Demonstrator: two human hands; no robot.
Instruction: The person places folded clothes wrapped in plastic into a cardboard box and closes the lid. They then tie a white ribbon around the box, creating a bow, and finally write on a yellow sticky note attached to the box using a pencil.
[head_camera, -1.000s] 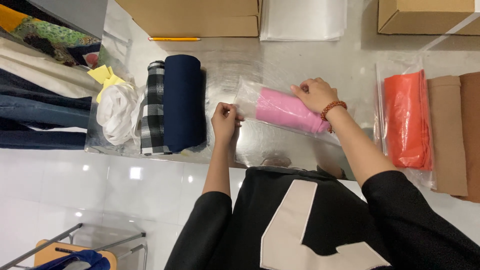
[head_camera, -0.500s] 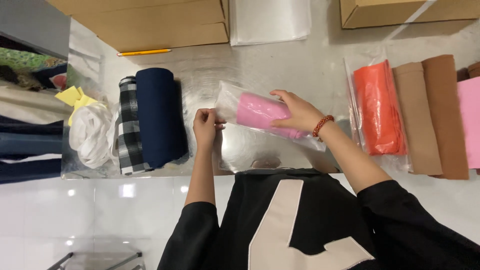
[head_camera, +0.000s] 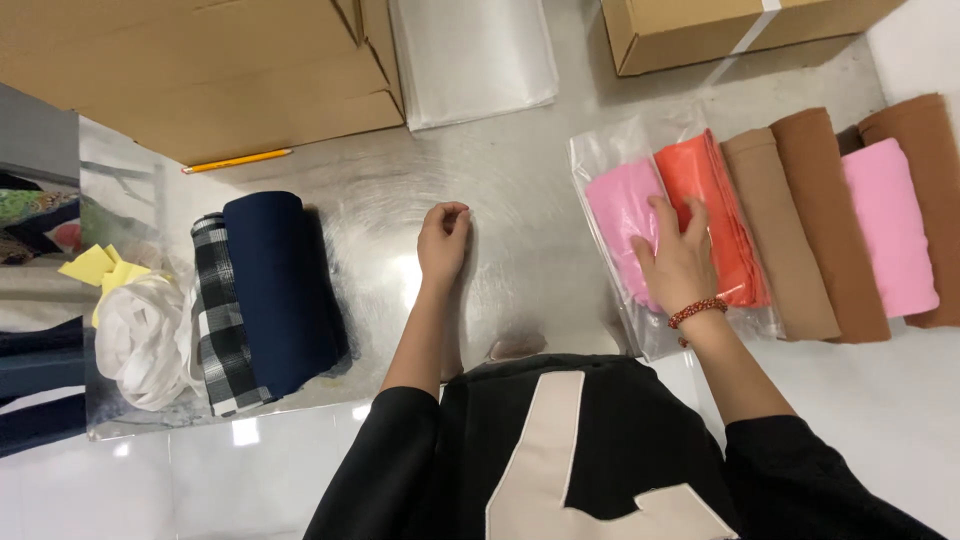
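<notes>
My right hand (head_camera: 678, 258) lies flat with fingers spread on a clear bag holding a pink folded cloth (head_camera: 617, 215), pressing it down beside an orange bagged cloth (head_camera: 722, 205). A red bead bracelet circles that wrist. My left hand (head_camera: 443, 240) rests on the shiny metal table (head_camera: 520, 190) with its fingers curled in, holding nothing. Both arms wear black sleeves.
Brown folded cloths (head_camera: 790, 220) and another pink one (head_camera: 888, 225) lie to the right. A navy roll (head_camera: 275, 285), a checked cloth (head_camera: 222, 315) and a white cloth (head_camera: 140, 335) sit at the left. Cardboard boxes (head_camera: 200, 70), a stack of clear bags (head_camera: 475, 55) and a yellow pencil (head_camera: 237, 160) lie at the back.
The bagged pink cloth moved from the table's middle to the right, next to the orange one, under my right hand. My left hand let go of the bag and stayed on the table.
</notes>
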